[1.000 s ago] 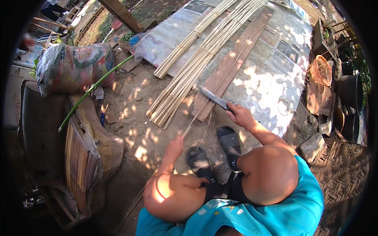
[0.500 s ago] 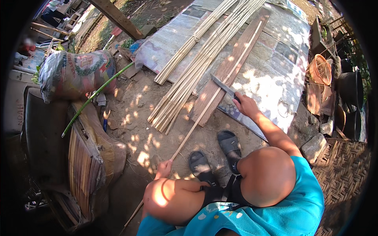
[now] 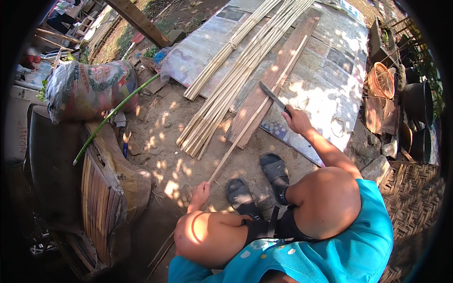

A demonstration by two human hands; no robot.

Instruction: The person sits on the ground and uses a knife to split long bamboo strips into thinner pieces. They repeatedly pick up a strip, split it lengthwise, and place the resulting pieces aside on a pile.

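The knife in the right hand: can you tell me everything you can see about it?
The knife has a long, narrow, grey blade that looks like metal, and a dark handle. The person's right hand grips the handle, hiding most of it. The blade slants across the thin strip, over the brown board, with its tip pointing forward and to the left. Whether it presses on the strip, and how sharp it is, I can't tell.

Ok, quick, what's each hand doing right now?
Left hand: closed, holding a thin pale strip.
Right hand: closed, holding a knife by its dark handle.
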